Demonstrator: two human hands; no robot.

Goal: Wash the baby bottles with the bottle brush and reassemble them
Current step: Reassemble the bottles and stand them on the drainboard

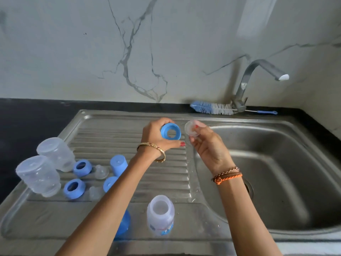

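Blue plastic fills our left hand (pixel 156 137), whose grip is closed around a screw collar ring (pixel 170 131) with its hole facing us, while our right hand (pixel 206 145) pinches a clear silicone teat (pixel 191 128) just beside it, both held over the drainboard's edge (pixel 129 137) next to the sink basin (pixel 286 163). We judge the wet teat could slip and drop into the basin, or seat crookedly in the ring and leak. Nearer us an open bottle (pixel 160 215) stands upright, easily toppled by a forearm; the bottle brush (pixel 212 107) lies behind on the worktop.
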